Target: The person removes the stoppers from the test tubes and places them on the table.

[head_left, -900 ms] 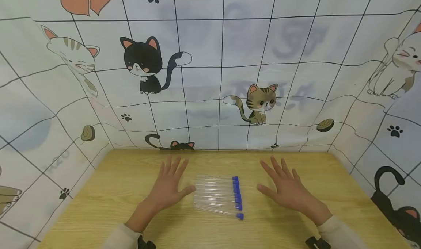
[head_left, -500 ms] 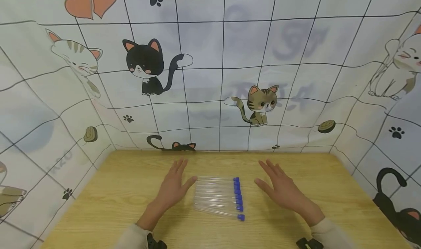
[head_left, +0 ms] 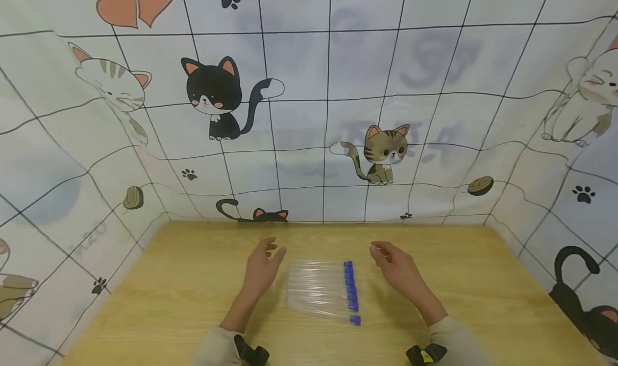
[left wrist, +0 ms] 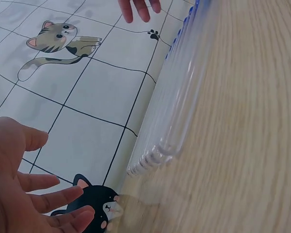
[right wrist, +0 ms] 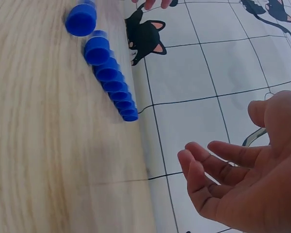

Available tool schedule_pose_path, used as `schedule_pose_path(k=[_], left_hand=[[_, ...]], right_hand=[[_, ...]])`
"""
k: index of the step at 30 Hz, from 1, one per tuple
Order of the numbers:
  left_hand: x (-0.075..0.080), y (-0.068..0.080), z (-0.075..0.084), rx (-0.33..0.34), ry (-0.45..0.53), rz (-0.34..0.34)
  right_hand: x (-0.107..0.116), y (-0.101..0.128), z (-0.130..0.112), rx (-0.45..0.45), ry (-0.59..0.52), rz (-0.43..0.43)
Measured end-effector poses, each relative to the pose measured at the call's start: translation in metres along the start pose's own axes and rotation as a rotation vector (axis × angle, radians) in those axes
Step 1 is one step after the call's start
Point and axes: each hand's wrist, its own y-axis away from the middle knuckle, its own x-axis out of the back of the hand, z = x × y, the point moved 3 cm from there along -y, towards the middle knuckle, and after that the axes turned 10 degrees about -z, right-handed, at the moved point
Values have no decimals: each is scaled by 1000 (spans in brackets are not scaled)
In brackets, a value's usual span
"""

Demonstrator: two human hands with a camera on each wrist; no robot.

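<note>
Several clear test tubes with blue caps lie side by side on the table, caps toward the right. The nearest tube slants a little away from the row. Left of the tubes, my left hand hovers with fingers loosely bent and nothing in it. My right hand is in the air beyond the capped ends, its fingers relaxed and bent inward, holding nothing. In the left wrist view the rounded tube ends face the left hand. The right wrist view shows the caps in a receding line.
The wooden table meets a white curtain-like backdrop printed with cats and grid lines at the back and both sides. Black wrist cameras are strapped over the sleeves.
Both hands have turned inward and their spread fingers have relaxed into a loose bend. The forearms have drawn closer together. The tubes stay where they were on the table.
</note>
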Motion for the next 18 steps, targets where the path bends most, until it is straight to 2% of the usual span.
schedule_pose_path(k=[4, 10, 14, 18], left_hand=[[-1, -3, -5, 34, 12, 9], [-12, -7, -23, 109, 44, -8], [-25, -8, -27, 116, 74, -52], [-31, -6, -25, 128, 53, -73]], right_hand=[[-7, -7, 7, -29, -69, 4], [-25, -21, 19, -88, -187, 41], [-36, -27, 24, -145, -187, 29], [-45, -30, 26, -153, -155, 0]])
